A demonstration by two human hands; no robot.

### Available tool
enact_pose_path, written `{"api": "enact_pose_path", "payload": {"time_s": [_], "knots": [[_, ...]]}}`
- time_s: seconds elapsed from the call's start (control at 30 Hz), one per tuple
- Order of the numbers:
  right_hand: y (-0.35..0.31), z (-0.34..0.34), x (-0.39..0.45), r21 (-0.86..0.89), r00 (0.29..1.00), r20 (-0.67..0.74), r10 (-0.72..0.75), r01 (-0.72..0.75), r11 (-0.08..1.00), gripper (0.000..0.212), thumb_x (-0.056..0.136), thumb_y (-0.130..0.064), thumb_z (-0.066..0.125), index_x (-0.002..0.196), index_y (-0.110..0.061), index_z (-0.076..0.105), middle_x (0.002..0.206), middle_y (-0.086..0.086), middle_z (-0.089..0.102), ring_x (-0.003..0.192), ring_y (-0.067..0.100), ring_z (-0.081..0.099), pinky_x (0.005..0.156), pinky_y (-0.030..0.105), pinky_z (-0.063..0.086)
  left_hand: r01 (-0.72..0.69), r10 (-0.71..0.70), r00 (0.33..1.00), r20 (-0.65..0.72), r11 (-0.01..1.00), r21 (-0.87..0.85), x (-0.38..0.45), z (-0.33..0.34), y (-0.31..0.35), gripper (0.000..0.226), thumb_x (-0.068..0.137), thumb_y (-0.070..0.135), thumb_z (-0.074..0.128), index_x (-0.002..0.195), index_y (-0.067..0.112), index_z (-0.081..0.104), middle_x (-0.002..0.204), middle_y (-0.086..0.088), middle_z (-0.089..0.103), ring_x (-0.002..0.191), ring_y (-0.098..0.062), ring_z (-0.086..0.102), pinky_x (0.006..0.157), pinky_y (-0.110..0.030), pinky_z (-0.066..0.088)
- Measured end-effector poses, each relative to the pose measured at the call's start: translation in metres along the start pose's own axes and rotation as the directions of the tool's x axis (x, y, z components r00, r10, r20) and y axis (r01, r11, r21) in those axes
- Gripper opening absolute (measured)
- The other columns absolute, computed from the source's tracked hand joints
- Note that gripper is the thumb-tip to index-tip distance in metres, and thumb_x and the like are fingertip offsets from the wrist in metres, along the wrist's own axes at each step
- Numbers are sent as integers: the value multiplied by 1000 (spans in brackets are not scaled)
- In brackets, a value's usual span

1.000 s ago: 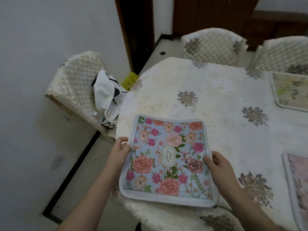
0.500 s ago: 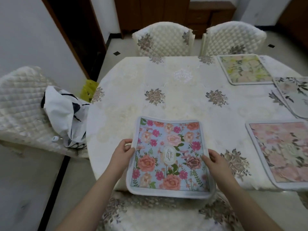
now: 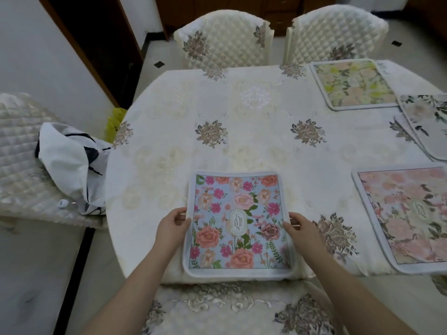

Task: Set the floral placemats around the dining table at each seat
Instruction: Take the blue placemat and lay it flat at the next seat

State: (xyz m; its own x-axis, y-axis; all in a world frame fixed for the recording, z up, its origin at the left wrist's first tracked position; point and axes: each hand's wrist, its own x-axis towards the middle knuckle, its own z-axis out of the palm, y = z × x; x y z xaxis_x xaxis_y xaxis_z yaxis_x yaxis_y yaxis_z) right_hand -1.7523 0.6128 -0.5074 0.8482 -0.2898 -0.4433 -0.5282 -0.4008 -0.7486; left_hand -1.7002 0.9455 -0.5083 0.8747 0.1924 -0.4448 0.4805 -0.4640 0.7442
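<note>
Blue floral placemat (image 3: 238, 223): shown lying flat on the desk (image 3: 242, 131) in the lower centre of the frame, its near border just overhanging the desk edge above a chair seat (image 3: 232, 310). It is grasped at mid-height on both side borders: the left hand (image 3: 173, 227) is seen pinching the left border, thumb on top, and the right hand (image 3: 301, 229) is seen pinching the right border likewise.

The placemat is judged to be light, thin and flexible, since its far edge bows slightly while the rest conforms to the cloth. It is not judged fragile. Its smooth printed face and the glossy tablecloth suggest that it can be slid easily, so small corrections are best made by pushing flat rather than lifting. A 2-handed hold at opposite borders, as shown, is judged the best grip, because it keeps the sheet taut; a hold at 1 corner would probably let it droop and fold.

3 further placemats are seen at the right of the frame: a pink placemat (image 3: 408, 216) at lower right, a yellow-green placemat (image 3: 355, 84) at upper right, and a white leafy placemat (image 3: 428, 122) between them, partly cut off. A white bag (image 3: 70, 163) rests on the chair at the left.
</note>
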Motion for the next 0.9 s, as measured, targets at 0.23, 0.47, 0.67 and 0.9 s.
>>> {"api": "enact_pose_path", "payload": {"time_s": [0.23, 0.47, 0.67, 0.9], "knots": [[7, 3, 8, -267, 994, -16, -109, 100, 959, 12, 95, -21, 59, 106, -22, 64, 88, -8, 66, 80, 9, 64, 62, 18, 45, -67, 69, 998, -6, 982, 175, 4, 1, 0, 20, 89, 14, 68, 108, 21, 66, 84, 11, 64, 76, -6, 60, 74, -29, 48], [14, 9, 4, -360, 987, -69, -145, 111, 926, 34, 97, -24, 55, 129, -13, 56, 110, 2, 55, 91, 16, 53, 81, 28, 42, -134, 133, 991, 21, 949, 284, 7, 1, -11, 23, 89, 19, 68, 112, 18, 69, 90, 5, 67, 77, -4, 61, 69, -21, 46], [-1, 22, -4, -527, 926, -164, -341, 210, 823, 45, 92, -13, 58, 136, -7, 49, 122, 16, 55, 105, 29, 53, 90, 42, 43, -291, 317, 948, 11, 854, 431, 2, 13, -6, 45, 100, 30, 49, 138, 7, 51, 134, -12, 53, 123, -27, 49, 104, -36, 37], [-23, 67, 0, -509, 919, -65, -389, 304, 805, 54, 96, -25, 43, 148, -12, 35, 147, 9, 41, 137, 25, 35, 112, 46, 31, -450, 482, 870, 106, 685, 573, -21, 58, -17, 59, 99, 37, 32, 154, 15, 26, 160, -8, 27, 148, -25, 21, 122, -43, 16]]}}
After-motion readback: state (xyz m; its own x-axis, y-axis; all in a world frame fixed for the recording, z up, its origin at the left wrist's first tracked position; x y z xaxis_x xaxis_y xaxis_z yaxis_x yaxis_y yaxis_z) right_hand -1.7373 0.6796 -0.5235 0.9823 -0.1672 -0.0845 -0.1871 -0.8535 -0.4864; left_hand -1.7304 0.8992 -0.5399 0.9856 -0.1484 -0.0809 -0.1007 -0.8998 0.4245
